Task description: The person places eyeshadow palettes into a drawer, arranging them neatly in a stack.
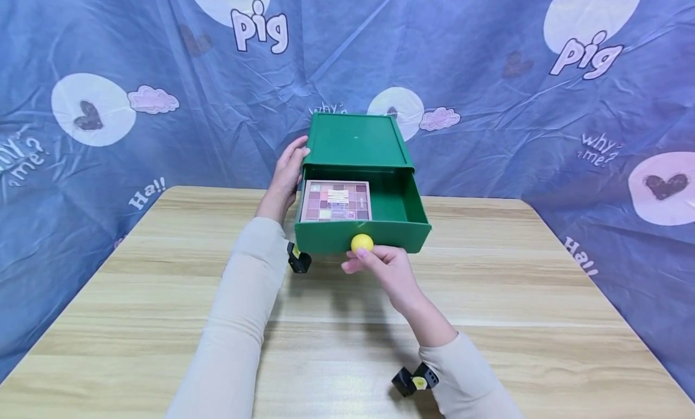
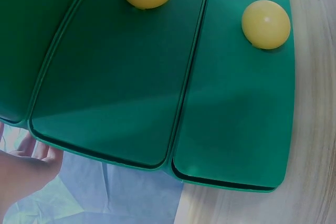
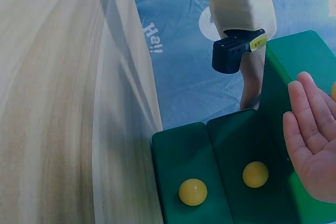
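Observation:
A green drawer cabinet [image 1: 353,138] stands on the table with its top drawer [image 1: 326,238] pulled out. In the left part of that drawer lies an eyeshadow palette [image 1: 336,201] with a grid of coloured squares. My right hand [image 1: 391,274] holds the drawer's round yellow knob [image 1: 362,243], thumb against it and the other fingers beneath. In the right wrist view, the right hand's fingers [image 3: 310,114] extend beside the green drawer front. My left hand [image 1: 288,178] rests against the cabinet's left side, fingers fairly straight; the left wrist view shows it [image 2: 31,166] at the cabinet's edge.
Two lower drawers, each with a yellow knob [image 2: 266,24], are closed below. The wooden table [image 1: 488,298] spreads around the cabinet, and a blue printed cloth [image 1: 244,105] hangs behind it. A black camera [image 1: 415,380] sits on each wrist.

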The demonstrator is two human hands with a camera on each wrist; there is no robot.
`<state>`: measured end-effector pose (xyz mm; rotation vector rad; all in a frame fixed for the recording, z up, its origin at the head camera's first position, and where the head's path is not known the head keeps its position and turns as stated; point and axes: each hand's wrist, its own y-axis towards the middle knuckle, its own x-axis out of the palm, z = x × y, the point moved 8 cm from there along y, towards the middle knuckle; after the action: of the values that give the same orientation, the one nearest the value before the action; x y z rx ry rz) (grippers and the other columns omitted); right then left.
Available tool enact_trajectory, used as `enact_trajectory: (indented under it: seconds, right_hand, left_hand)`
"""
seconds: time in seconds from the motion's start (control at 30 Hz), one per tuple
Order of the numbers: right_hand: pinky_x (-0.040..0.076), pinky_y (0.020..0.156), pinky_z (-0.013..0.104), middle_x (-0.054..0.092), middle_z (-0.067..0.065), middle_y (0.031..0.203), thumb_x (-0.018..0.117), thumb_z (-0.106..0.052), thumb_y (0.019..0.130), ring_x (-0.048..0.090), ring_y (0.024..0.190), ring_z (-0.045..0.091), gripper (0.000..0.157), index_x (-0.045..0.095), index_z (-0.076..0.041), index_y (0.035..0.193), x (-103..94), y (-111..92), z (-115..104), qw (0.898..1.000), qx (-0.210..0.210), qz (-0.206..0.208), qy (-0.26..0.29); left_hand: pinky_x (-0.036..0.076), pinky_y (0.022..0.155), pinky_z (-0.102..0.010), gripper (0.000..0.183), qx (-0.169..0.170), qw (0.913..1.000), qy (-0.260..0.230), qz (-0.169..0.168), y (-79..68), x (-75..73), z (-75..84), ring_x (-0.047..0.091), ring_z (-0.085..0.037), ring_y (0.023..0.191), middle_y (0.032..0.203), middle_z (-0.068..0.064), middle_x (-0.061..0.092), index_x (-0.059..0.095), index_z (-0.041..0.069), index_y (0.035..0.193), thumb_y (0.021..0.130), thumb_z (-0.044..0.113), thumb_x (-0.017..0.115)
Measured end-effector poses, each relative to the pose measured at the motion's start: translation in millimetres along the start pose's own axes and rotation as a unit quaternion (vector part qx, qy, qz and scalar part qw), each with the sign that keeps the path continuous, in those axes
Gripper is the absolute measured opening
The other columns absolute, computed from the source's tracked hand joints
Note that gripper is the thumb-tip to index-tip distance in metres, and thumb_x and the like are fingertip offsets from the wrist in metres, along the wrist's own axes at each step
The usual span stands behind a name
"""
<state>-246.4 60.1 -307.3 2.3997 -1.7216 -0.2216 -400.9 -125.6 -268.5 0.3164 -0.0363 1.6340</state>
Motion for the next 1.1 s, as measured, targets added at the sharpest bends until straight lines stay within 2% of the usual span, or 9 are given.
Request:
enact_trajectory:
  seconds: [0.17, 0.3, 0.43, 0.53, 0.57, 0.8, 0.87, 0.93, 1.1]
  right_hand:
    - [0.036, 0.085, 0.035, 0.065, 0.012, 0.074, 0.052, -0.021, 0.086, 0.06, 0.08, 0.024, 0.033, 0.06, 0.011, 0.091, -0.3, 5, -1, 1.0, 0.007, 0.007, 0.012]
    - [0.038, 0.084, 0.037, 0.064, 0.014, 0.075, 0.051, -0.022, 0.087, 0.061, 0.076, 0.026, 0.035, 0.06, 0.011, 0.091, -0.7, 11, -1, 0.999, -0.03, -0.001, 0.028]
    - [0.042, 0.078, 0.039, 0.064, 0.017, 0.081, 0.048, -0.022, 0.088, 0.061, 0.075, 0.029, 0.032, 0.063, 0.006, 0.094, -18.9, 37, 57, 0.995, -0.083, -0.02, 0.054]
    - [0.044, 0.073, 0.039, 0.063, 0.017, 0.084, 0.047, -0.022, 0.089, 0.061, 0.075, 0.03, 0.03, 0.064, 0.002, 0.096, -33.5, 57, 100, 0.994, -0.088, -0.019, 0.066]
    - [0.044, 0.073, 0.039, 0.063, 0.017, 0.084, 0.047, -0.022, 0.089, 0.061, 0.074, 0.03, 0.03, 0.064, 0.002, 0.096, -33.8, 58, 100, 0.994, -0.087, -0.018, 0.067]
    - [0.044, 0.075, 0.038, 0.064, 0.015, 0.075, 0.05, -0.018, 0.088, 0.062, 0.069, 0.024, 0.03, 0.062, 0.01, 0.09, -6.1, 33, 4, 0.997, -0.053, 0.002, 0.059]
    - [0.044, 0.075, 0.038, 0.063, 0.017, 0.076, 0.049, -0.017, 0.088, 0.061, 0.07, 0.026, 0.031, 0.06, 0.012, 0.091, -5.2, 34, 0, 0.998, -0.035, 0.015, 0.052]
    - [0.044, 0.074, 0.039, 0.063, 0.019, 0.077, 0.048, -0.019, 0.088, 0.061, 0.071, 0.029, 0.03, 0.061, 0.008, 0.092, -12.2, 46, 18, 0.998, -0.043, 0.018, 0.044]
    - [0.046, 0.069, 0.041, 0.063, 0.019, 0.08, 0.051, -0.028, 0.086, 0.06, 0.071, 0.034, 0.033, 0.063, 0.002, 0.096, -44.3, 92, 106, 0.995, -0.076, 0.027, 0.052]
  left_hand:
    - [0.028, 0.088, -0.039, 0.042, 0.0, 1.0, 0.002, -0.001, 0.2, -0.9, 0.3, 0.041, -0.016, 0.106, 0.122, -0.004, 0.046, 0.044, 0.018, 0.127, 0.085, 0.021, 0.046]
    - [0.027, 0.088, -0.04, 0.043, -0.002, 1.0, 0.004, 0.002, 0.5, -2.1, 0.2, 0.04, -0.015, 0.107, 0.123, -0.003, 0.045, 0.044, 0.019, 0.127, 0.084, 0.022, 0.047]
    - [0.027, 0.088, -0.04, 0.043, -0.002, 1.0, -0.006, 0.005, 1.4, -2.0, -0.4, 0.041, -0.016, 0.107, 0.123, -0.003, 0.045, 0.045, 0.018, 0.126, 0.083, 0.02, 0.047]
    - [0.028, 0.087, -0.04, 0.042, 0.0, 0.9999, -0.01, 0.009, 1.7, -2.1, -0.5, 0.041, -0.017, 0.106, 0.123, -0.003, 0.045, 0.046, 0.017, 0.126, 0.083, 0.019, 0.047]
    - [0.028, 0.087, -0.039, 0.042, 0.0, 0.9999, -0.008, 0.01, 1.6, -2.1, -0.4, 0.041, -0.016, 0.105, 0.123, -0.003, 0.045, 0.046, 0.017, 0.125, 0.083, 0.019, 0.047]
    - [0.033, 0.077, -0.032, 0.043, -0.001, 0.9998, -0.005, 0.018, 1.4, -2.1, 0.4, 0.043, -0.016, 0.099, 0.122, -0.002, 0.045, 0.046, 0.017, 0.126, 0.083, 0.019, 0.048]
    - [0.033, 0.078, -0.032, 0.043, -0.002, 0.9998, -0.005, 0.017, 1.4, -2.2, 0.5, 0.043, -0.016, 0.1, 0.122, -0.002, 0.045, 0.045, 0.017, 0.126, 0.083, 0.019, 0.048]
    - [0.032, 0.082, -0.034, 0.043, -0.004, 0.9999, -0.002, 0.016, 1.5, -2.3, 0.3, 0.042, -0.016, 0.103, 0.123, -0.002, 0.044, 0.045, 0.017, 0.126, 0.083, 0.019, 0.048]
    - [0.025, 0.09, -0.041, 0.043, -0.009, 0.9999, 0.002, 0.007, 1.2, -1.2, -0.9, 0.038, -0.016, 0.109, 0.125, -0.002, 0.043, 0.045, 0.018, 0.127, 0.084, 0.021, 0.048]
